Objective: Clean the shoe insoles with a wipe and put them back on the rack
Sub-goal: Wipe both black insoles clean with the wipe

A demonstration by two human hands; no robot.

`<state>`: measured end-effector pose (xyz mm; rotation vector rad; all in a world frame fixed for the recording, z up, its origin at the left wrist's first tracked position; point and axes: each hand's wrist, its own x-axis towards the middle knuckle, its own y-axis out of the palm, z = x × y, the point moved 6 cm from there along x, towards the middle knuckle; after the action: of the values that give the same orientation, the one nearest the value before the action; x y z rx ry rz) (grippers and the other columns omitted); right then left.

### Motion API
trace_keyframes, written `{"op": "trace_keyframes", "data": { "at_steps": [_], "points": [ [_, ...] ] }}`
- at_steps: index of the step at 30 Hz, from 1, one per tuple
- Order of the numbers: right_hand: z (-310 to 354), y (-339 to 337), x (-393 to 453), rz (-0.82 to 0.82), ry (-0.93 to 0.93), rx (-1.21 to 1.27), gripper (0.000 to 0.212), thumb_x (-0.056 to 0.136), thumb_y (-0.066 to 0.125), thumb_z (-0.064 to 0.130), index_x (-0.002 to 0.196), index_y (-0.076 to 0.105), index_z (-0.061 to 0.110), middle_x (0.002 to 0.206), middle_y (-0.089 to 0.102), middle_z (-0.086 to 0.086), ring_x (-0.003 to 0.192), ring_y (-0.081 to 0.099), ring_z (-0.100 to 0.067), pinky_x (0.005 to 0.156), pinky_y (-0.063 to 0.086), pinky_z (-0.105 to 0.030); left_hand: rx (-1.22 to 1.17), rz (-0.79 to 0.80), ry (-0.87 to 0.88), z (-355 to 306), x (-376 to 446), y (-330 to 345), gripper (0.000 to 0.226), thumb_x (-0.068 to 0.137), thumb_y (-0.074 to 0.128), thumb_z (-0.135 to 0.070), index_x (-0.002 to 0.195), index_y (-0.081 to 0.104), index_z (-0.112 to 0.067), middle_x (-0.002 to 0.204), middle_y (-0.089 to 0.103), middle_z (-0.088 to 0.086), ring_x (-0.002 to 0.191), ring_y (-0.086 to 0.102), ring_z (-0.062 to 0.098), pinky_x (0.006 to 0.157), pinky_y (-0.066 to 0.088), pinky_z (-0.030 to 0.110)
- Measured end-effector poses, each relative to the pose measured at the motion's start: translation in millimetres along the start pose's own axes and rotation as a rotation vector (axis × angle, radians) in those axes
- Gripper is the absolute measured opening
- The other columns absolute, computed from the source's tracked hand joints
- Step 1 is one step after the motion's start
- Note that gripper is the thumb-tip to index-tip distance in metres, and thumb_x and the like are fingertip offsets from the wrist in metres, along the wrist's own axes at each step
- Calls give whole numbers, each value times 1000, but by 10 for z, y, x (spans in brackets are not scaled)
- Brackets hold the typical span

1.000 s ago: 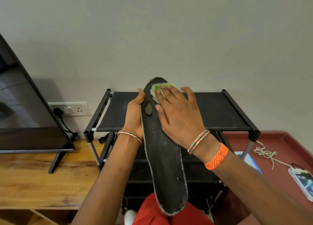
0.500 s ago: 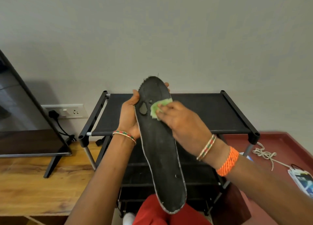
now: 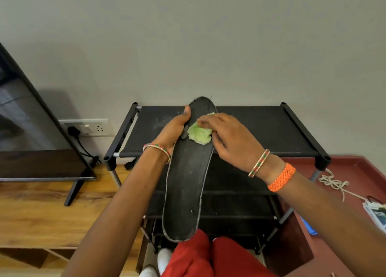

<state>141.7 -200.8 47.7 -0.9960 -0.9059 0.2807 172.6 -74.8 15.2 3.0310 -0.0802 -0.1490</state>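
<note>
A long black insole (image 3: pixel 186 182) with a grey stitched edge stands tilted in front of me, toe end up over the black shoe rack (image 3: pixel 261 128). My left hand (image 3: pixel 173 130) grips its upper left edge, thumb on the front. A crumpled green wipe (image 3: pixel 199 134) lies on the upper part of the insole, and my right hand (image 3: pixel 229 139) presses it there with curled fingers. The insole's heel end rests near my red-clad lap.
A dark TV (image 3: pixel 31 120) on a stand sits at the left on a wooden cabinet (image 3: pixel 41 214), with a wall socket (image 3: pixel 92 127) and plug behind. At the right, a red surface (image 3: pixel 355 172) holds a white cord (image 3: pixel 334 182) and a packet (image 3: pixel 376 214). Lower rack shelves are dark.
My right hand slid the green wipe from the toe tip down and back across the upper insole. The left hand kept its grip.
</note>
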Motion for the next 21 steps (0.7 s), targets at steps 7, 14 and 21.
{"op": "trace_keyframes", "data": {
  "at_steps": [7,14,21],
  "points": [
    [131,41,-53,72,-425,-404,43,75,45,8,115,63,7,121,63,-10,117,56,-27,103,39,-37,119,69,53,-143,61,-139,43,102,34,-31,114,59,1,86,69,2,75,67,7,70,53,17],
    [-121,-50,9,-103,-407,-506,32,85,44,1,104,69,5,105,70,-11,97,67,-26,86,53,-37,-283,257,-139,-109,-61,-148,44,88,49,-36,117,63,-5,105,69,13,91,68,24,83,56,33],
    [-358,83,-249,-182,-174,-493,30,76,59,-2,103,71,4,101,72,-11,93,69,-24,81,55,-35,-701,302,-19,588,-598,-242,40,86,41,-12,116,66,-7,123,62,15,107,63,32,88,51,53]
  ]
}}
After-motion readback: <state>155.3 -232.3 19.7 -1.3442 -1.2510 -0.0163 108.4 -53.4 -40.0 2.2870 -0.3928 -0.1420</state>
